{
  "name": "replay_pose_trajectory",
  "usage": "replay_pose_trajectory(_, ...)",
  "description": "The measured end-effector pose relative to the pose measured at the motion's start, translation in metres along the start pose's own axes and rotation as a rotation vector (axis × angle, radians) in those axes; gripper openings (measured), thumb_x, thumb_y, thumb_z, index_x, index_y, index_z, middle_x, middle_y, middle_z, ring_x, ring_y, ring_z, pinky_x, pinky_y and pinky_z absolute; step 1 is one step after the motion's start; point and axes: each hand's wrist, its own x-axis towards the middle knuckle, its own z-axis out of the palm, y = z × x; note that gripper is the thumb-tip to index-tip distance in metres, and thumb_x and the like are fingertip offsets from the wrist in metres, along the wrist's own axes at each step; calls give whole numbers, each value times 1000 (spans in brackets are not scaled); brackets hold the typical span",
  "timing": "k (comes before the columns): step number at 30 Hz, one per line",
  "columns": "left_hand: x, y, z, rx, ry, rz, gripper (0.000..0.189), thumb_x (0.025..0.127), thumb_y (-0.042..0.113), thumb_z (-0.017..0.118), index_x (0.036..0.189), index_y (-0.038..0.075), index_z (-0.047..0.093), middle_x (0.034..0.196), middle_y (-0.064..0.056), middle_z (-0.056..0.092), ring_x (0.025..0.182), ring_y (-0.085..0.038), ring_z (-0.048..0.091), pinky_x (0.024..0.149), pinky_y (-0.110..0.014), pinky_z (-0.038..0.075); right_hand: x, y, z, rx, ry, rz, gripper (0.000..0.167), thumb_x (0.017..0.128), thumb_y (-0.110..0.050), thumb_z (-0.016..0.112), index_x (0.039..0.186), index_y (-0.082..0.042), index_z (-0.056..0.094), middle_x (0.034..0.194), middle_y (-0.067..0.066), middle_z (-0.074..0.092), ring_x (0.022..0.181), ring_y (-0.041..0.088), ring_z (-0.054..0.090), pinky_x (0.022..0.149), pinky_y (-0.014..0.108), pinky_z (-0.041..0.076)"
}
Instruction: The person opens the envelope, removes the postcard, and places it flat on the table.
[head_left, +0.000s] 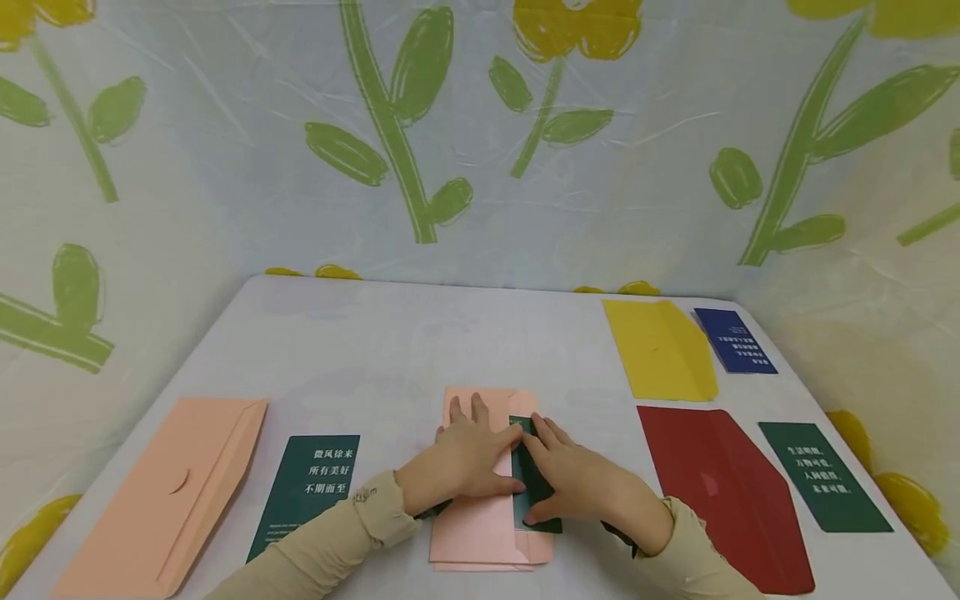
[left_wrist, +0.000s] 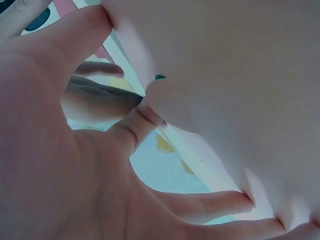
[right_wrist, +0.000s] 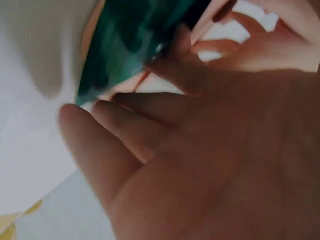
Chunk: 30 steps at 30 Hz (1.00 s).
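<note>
In the head view a pink envelope [head_left: 472, 533] lies at the front middle of the table. My left hand [head_left: 472, 458] rests on it, fingers spread and fingertips pressing on the paper. A dark green card [head_left: 536, 487] lies over the envelope's right side, its left edge along the front panel's edge. With fingers extended, my right hand [head_left: 577, 475] touches the card, fingertips near its top and thumb near its bottom. The right wrist view shows the green card [right_wrist: 125, 50] beyond the fingers. My hands nearly meet at the card's upper part.
Left stand a larger-looking pink envelope [head_left: 180, 483] and a green card with white writing [head_left: 311, 479]. To the right lie a red envelope [head_left: 720, 492], another green card [head_left: 825, 475], a yellow envelope [head_left: 660, 350] and a blue card [head_left: 735, 342]. Flower-patterned cloth hangs behind the white table.
</note>
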Motion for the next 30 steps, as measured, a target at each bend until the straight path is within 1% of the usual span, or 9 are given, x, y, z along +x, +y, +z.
replay_pose_trajectory(3, 0, -1, 1, -13, 3, -3, 73, 84, 67, 65, 146, 34, 44, 154, -36, 21, 136, -63, 23, 88, -60, 51, 2, 0, 4, 34, -5, -20, 110, 78, -47, 82, 154, 5, 23, 163, 24, 8, 150, 39, 7, 113, 51, 30)
replay_pose_trajectory(5, -1, -1, 1, -9, 5, 2, 72, 84, 67, 64, 145, 34, 44, 154, -36, 21, 136, -63, 23, 88, -60, 50, 3, 0, 6, 34, -15, -22, 111, 79, -48, 81, 155, 5, 21, 163, 24, 7, 150, 39, 5, 114, 51, 28)
replay_pose_trajectory(7, 0, -1, 2, -4, 4, -2, 71, 84, 68, 64, 144, 34, 46, 154, -36, 21, 136, -63, 23, 88, -60, 50, 3, 1, 6, 26, -23, -19, 110, 78, -48, 81, 155, 5, 22, 163, 24, 8, 150, 38, 5, 114, 51, 27)
replay_pose_trajectory(12, 0, -1, 2, 3, -3, -12, 73, 84, 69, 63, 147, 35, 44, 155, -35, 20, 137, -61, 23, 90, -59, 50, 3, 3, 5, 1, -35, 1, 110, 75, -46, 84, 154, 4, 25, 163, 23, 9, 150, 37, 7, 115, 51, 25)
replay_pose_trajectory(18, 2, -2, 4, 24, 9, -15, 73, 83, 71, 63, 144, 35, 46, 155, -34, 22, 137, -61, 25, 89, -58, 51, 3, 3, 1, -6, -12, 13, 111, 70, -44, 89, 152, 4, 32, 163, 22, 14, 150, 38, 12, 111, 51, 32)
replay_pose_trajectory(22, 3, -2, 5, 31, 13, -13, 72, 83, 71, 64, 142, 35, 45, 154, -35, 23, 136, -61, 25, 87, -58, 52, 2, 0, 2, 23, -2, -6, 111, 73, -47, 86, 154, 2, 28, 163, 23, 11, 149, 39, 11, 110, 53, 35)
replay_pose_trajectory(24, 3, -1, 5, 31, 14, -15, 73, 83, 70, 64, 143, 35, 45, 154, -35, 23, 136, -61, 25, 87, -59, 52, 2, -1, 4, 26, -8, -17, 112, 76, -49, 83, 155, 3, 24, 163, 23, 10, 150, 40, 9, 111, 53, 33)
replay_pose_trajectory(27, 3, -1, 5, 32, 13, -15, 71, 83, 70, 64, 142, 35, 46, 154, -35, 23, 136, -62, 25, 86, -59, 52, 3, -2, 6, 2, -16, -14, 112, 76, -50, 82, 154, 6, 24, 162, 25, 11, 150, 39, 9, 112, 52, 32)
replay_pose_trajectory(30, 2, -1, 4, 14, 11, -21, 70, 83, 69, 65, 142, 35, 47, 154, -35, 22, 136, -62, 25, 87, -59, 52, 3, -2, 6, -15, -15, -2, 113, 75, -51, 82, 154, 5, 25, 162, 25, 11, 150, 39, 9, 112, 52, 30)
